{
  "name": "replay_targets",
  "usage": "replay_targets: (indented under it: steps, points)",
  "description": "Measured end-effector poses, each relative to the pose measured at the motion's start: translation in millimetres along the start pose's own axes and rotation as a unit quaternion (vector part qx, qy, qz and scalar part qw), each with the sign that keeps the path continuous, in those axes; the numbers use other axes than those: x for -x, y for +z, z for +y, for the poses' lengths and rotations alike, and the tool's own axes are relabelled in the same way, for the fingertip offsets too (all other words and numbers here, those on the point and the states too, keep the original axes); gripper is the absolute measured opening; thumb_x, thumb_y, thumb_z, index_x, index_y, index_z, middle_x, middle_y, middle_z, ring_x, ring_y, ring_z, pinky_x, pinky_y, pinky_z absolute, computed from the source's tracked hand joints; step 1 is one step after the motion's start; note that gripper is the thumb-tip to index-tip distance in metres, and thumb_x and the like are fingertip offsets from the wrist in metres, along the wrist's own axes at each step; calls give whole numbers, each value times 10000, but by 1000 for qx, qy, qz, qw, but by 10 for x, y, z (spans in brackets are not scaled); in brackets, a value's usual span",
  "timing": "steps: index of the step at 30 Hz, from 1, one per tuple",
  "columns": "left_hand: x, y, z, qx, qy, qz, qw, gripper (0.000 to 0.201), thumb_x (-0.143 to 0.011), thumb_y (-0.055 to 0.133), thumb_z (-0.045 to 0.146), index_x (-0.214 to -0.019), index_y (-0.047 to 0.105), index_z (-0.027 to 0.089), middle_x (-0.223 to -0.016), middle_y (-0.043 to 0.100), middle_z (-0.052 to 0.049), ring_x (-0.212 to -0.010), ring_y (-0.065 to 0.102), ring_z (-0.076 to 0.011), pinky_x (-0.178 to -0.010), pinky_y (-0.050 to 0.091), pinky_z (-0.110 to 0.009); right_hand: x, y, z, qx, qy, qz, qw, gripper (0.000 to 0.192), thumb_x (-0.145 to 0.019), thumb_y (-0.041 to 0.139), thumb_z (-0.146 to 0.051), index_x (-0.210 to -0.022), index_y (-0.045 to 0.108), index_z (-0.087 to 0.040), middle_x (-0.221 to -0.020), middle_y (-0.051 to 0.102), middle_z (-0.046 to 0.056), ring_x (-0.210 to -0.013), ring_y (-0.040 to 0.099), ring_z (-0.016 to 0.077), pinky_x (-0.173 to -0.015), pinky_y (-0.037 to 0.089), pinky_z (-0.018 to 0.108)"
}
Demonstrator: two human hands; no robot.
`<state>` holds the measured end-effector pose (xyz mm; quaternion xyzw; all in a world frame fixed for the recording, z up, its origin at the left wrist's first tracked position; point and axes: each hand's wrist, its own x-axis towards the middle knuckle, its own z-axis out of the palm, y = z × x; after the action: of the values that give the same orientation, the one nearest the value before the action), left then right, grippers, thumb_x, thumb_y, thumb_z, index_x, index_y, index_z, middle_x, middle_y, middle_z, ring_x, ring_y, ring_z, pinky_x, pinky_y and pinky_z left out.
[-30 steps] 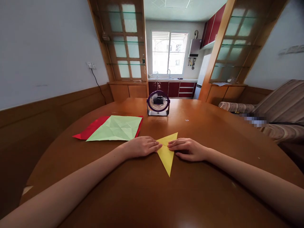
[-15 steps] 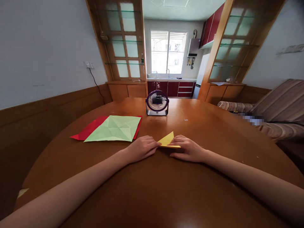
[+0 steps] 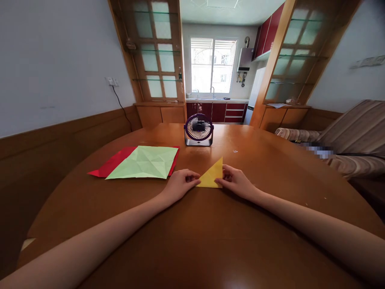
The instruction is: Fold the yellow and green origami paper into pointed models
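A small yellow folded paper triangle (image 3: pixel 212 177) lies flat on the round wooden table (image 3: pixel 192 241), its apex pointing away from me. My left hand (image 3: pixel 179 183) presses fingertips on its left corner. My right hand (image 3: pixel 236 180) pinches its right edge near the lower right corner. Both forearms reach in from the bottom of the view.
A creased light green paper sheet (image 3: pixel 144 161) lies on a red sheet (image 3: pixel 111 163) at the left. A small purple desk fan (image 3: pixel 199 129) stands at the far side of the table. A striped sofa (image 3: pixel 349 140) is at the right.
The long lower point of the yellow paper has been folded up and away, leaving a small flat triangle. Both hands slid a little farther from me.
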<state>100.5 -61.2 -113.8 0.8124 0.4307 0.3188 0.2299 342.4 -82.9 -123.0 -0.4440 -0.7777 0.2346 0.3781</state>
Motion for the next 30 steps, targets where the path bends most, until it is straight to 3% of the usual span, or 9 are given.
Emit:
replay_targets:
  steps: [4,10,14,18,23,30]
  points:
    - [0,-1,-8,-67,15,-10,998,233,-827,636,404,-898,772,229,-832,681,-42,-790,612,-193,-698,463,-298,0,4,-31,7,2,20,1000,661,-832,615,-340,-1408,350,-156,-708,592,-17,-609,529,136,-575,448,262]
    - [48,23,96,-181,32,1,983,242,-839,644,401,-981,758,243,-939,653,-56,-927,579,-239,-805,432,-376,9,17,-31,18,-5,38,999,844,-820,610,-296,-1502,122,-196,-679,535,-43,-593,524,147,-589,464,287]
    - [44,23,145,-180,34,-15,983,207,-842,643,359,-958,752,227,-969,646,-61,-947,577,-244,-815,421,-384,2,21,4,27,-12,46,998,870,-804,627,-307,-1501,115,-212,-830,572,15,-653,555,157,-638,505,322]
    - [2,18,167,-170,-15,-23,985,198,-804,668,350,-929,739,214,-986,640,-68,-968,583,-270,-814,425,-403,-4,21,23,35,-21,51,998,845,-804,631,-322,-1494,156,-209,-955,576,64,-738,578,174,-710,532,356]
    - [-53,11,211,-166,-73,-48,982,221,-773,674,351,-924,730,200,-1004,653,-88,-973,602,-297,-805,446,-411,0,23,24,31,-29,41,998,798,-818,625,-322,-1480,191,-218,-977,585,75,-773,585,188,-735,536,374]
    - [-80,10,221,-133,-98,-51,985,208,-738,689,345,-878,728,197,-998,685,-82,-920,634,-282,-762,472,-370,19,26,11,31,-30,41,998,760,-827,614,-299,-1471,218,-219,-948,587,65,-780,591,188,-741,543,374]
